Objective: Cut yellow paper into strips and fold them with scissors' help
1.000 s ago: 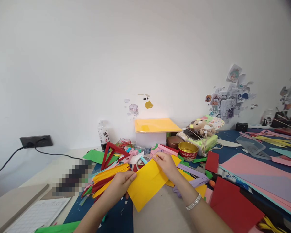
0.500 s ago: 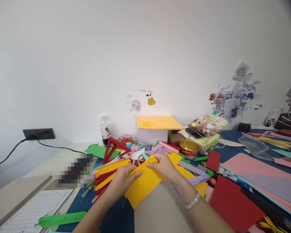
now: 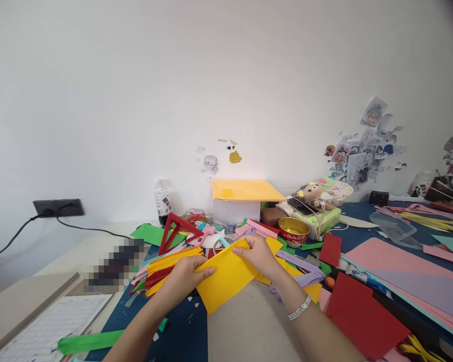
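Observation:
A folded sheet of yellow paper (image 3: 228, 281) is stretched between my two hands, tilted above the grey board (image 3: 245, 327). My left hand (image 3: 186, 276) pinches its left edge, thumb on the near face. Along the upper right edge, my right hand (image 3: 258, 255) grips it with thumb and fingers; a beaded bracelet circles that wrist. Just beyond my left hand lie yellow and red paper strips (image 3: 173, 266). More yellow paper and lilac strips (image 3: 302, 266) lie beside my right hand. A roll of tape (image 3: 221, 244) shows partly behind the sheet.
A red paper sheet (image 3: 366, 317) and pink sheets (image 3: 407, 271) lie to the right. Toward the wall stand a bottle (image 3: 162, 201), a white box (image 3: 236, 212), a gold-lined tin (image 3: 294, 231) and a plush bear (image 3: 317, 193). A green strip (image 3: 90, 342) lies front left.
My left hand has shifted slightly left along the yellow paper. The sheet's lower corner has risen a little, and its edges look more lined up.

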